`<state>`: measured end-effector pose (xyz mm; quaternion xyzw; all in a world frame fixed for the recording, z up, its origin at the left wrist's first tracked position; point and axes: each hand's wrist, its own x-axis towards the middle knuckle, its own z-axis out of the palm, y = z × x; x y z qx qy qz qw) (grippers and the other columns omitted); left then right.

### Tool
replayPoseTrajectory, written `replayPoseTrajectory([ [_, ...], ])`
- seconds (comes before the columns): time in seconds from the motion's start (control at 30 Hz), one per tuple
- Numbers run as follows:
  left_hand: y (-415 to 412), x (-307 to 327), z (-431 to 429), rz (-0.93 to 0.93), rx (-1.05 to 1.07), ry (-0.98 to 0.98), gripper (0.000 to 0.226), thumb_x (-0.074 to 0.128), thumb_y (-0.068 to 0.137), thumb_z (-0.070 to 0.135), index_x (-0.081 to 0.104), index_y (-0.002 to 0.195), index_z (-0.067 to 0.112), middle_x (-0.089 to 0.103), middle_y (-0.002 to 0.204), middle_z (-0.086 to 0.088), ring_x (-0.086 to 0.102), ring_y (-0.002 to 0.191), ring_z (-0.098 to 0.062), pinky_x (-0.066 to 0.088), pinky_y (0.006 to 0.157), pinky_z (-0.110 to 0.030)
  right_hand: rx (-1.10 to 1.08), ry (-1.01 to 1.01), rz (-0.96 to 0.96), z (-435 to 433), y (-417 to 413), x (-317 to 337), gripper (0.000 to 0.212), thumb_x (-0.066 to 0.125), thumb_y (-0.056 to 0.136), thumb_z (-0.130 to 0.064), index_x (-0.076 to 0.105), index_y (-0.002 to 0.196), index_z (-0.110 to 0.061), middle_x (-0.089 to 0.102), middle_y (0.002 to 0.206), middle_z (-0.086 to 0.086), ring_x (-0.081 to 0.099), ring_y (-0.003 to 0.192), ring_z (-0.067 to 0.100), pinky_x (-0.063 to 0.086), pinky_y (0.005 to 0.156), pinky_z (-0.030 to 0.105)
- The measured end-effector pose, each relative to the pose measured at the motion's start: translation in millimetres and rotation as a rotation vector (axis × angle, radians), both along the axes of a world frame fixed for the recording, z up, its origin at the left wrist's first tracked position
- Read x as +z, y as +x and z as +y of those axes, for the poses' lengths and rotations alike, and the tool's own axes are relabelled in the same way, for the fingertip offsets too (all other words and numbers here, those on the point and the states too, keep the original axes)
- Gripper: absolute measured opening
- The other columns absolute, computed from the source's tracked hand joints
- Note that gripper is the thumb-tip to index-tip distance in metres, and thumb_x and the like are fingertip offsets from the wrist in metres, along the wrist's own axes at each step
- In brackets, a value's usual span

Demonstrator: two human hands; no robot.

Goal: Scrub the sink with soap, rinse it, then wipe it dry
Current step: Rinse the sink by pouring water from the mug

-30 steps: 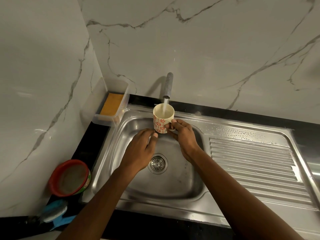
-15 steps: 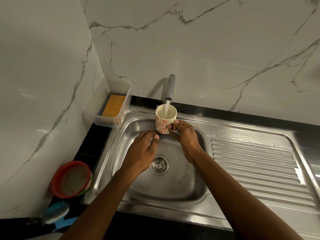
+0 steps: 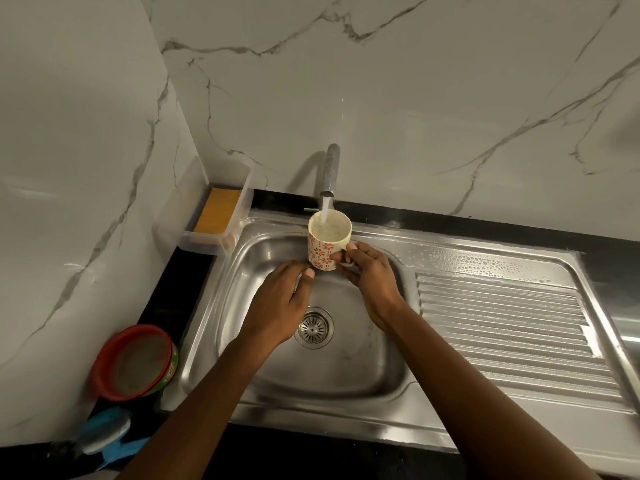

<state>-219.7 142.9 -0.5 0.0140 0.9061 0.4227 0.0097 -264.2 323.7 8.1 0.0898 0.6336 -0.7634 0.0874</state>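
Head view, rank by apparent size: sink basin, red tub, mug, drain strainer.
1. sink basin
2. red tub
3. mug and drain strainer: close. The mug looks slightly bigger, but it is held nearer the camera, so unranked.

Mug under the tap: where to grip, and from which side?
Take the mug by its handle, coming from the right. It is held upright with water from the tap running in, and the handle faces right. The right hand already pinches it there.
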Motion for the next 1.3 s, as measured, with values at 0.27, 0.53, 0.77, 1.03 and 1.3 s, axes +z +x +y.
replayPoseTrajectory([
  [0.27,5,-16,44,-0.073,-0.073,-0.043,0.031,0.045,0.109,0.024,0.068,0.13,0.017,0.065,0.133,0.002,0.06,0.12,-0.014,0.044,0.098,-0.026,-0.047,-0.023,-0.032,63,46,1,0.026,0.052,0.108,-0.019,0.074,0.102,-0.007,0.076,0.106,0.011,0.068,0.117,0.028,0.052,0.109,0.043],
  [0.53,18,-21,153,-0.117,-0.26,-0.088,0.038,0.045,0.11,0.024,0.06,0.144,0.018,0.056,0.149,0.002,0.055,0.135,-0.019,0.042,0.109,-0.03,-0.144,-0.018,-0.07,189,111,2,0.031,0.052,0.107,-0.014,0.069,0.101,0.012,0.074,0.1,0.017,0.071,0.108,0.027,0.051,0.109,0.047],
  [0.77,38,-41,277,-0.107,-0.519,-0.12,0.046,0.042,0.111,0.03,0.049,0.155,0.019,0.039,0.166,0.003,0.034,0.154,-0.015,0.026,0.125,-0.029,-0.304,0.049,-0.126,308,173,3,0.031,0.052,0.106,-0.012,0.066,0.098,0.015,0.071,0.094,0.02,0.071,0.103,0.028,0.052,0.109,0.047],
  [1.03,66,-78,408,-0.012,-0.872,-0.327,0.059,0.03,0.112,0.035,0.018,0.168,0.021,0.005,0.177,-0.001,-0.003,0.164,-0.023,0.003,0.132,-0.051,-0.378,0.266,-0.229,418,222,10,0.03,0.051,0.107,-0.016,0.073,0.101,0.004,0.076,0.097,0.01,0.073,0.1,0.023,0.06,0.094,0.033],
  [1.3,68,-106,493,0.079,-1.048,-0.433,0.055,0.032,0.11,0.033,0.033,0.162,0.013,0.01,0.177,-0.005,-0.003,0.164,-0.03,0.004,0.131,-0.057,-0.355,0.391,-0.383,480,221,10,0.031,0.053,0.106,-0.018,0.074,0.094,0.001,0.075,0.099,0.016,0.072,0.103,0.029,0.059,0.093,0.041],
])
